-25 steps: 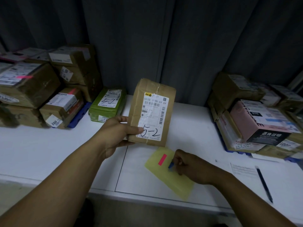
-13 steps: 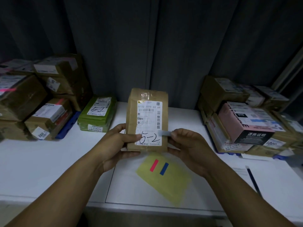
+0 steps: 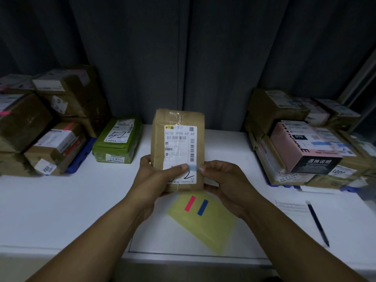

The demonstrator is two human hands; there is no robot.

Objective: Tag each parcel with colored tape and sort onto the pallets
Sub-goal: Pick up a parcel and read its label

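We see a white table (image 3: pixel 61 200) set before a dark grey curtain (image 3: pixel 183 58). A yellow sheet (image 3: pixel 207 228) lies at its near edge, bearing 1 pink strip (image 3: pixel 190 203) and 1 blue strip (image 3: pixel 202 207). Just behind the sheet, the brown parcel (image 3: pixel 179 139) is held upright. The left hand (image 3: pixel 156 178) grips its left edge with the thumb across the label. The right hand (image 3: pixel 225 180) pinches a pale tape piece (image 3: pixel 193 167) onto the label. Behind-left of the sheet a left stack (image 3: pixel 40 135) sits on a blue pallet (image 3: pixel 81 157). Behind-right sits a right stack (image 3: pixel 295 110), and a pen (image 3: pixel 318 225) lies to the right.

A white table (image 3: pixel 61 200) bears a yellow sheet (image 3: pixel 205 233), green parcel (image 3: pixel 117 143), pen (image 3: pixel 317 223) and paper (image 3: pixel 293 208), between a left pallet (image 3: pixel 81 157) and right pallet (image 3: pixel 283 185) stacked with parcels (image 3: pixel 270 104).
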